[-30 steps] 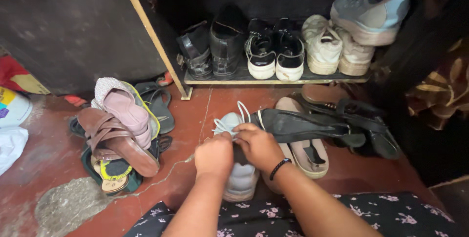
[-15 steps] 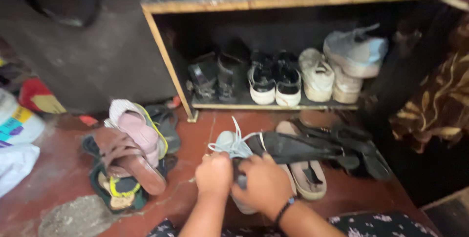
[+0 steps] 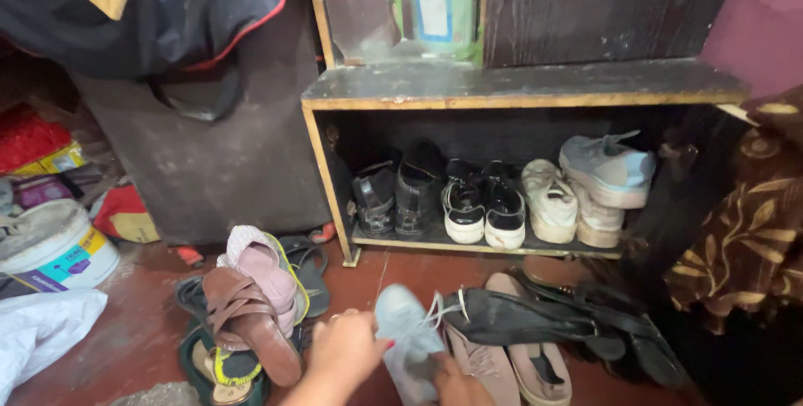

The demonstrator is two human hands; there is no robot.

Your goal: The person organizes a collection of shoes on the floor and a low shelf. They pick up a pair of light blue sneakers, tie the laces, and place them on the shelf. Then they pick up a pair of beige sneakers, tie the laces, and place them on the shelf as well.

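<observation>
— Down on the red floor [image 3: 435,276], what is being handled?

— A pale blue sneaker [image 3: 407,335], soft fabric with a rounded toe and loose white laces [image 3: 437,310]. It sits tilted at the bottom edge of the view, just in front of the low shelf [image 3: 468,247]. The left hand [image 3: 350,354] is closed on its left side, fingers [image 3: 361,322] curled round the upper. The right hand [image 3: 456,385] comes up from beneath at the heel end; only part of it shows, so I cannot tell how its fingers lie.

— And right around it?

— To the right, touching it, lie flat beige slip-ons [image 3: 514,364] with a limp black strappy sandal [image 3: 510,318] draped over them. To the left is a heap: a brown leather strap sandal [image 3: 247,322] on top of a pink shoe [image 3: 266,276], with a green-and-yellow sole [image 3: 222,368] under them and dark flip-flops [image 3: 309,268] behind.

— Further out?

— The shelf is dark wood with pale worn edges. On it stand two black buckled sandals [image 3: 397,197], a pair of black sneakers with white soles [image 3: 485,205], and cream canvas shoes [image 3: 552,201] with a light blue sneaker [image 3: 606,168] stacked on them. A white plastic bucket [image 3: 50,251] stands far left, and a brown patterned cloth [image 3: 749,239] hangs at the right.
</observation>
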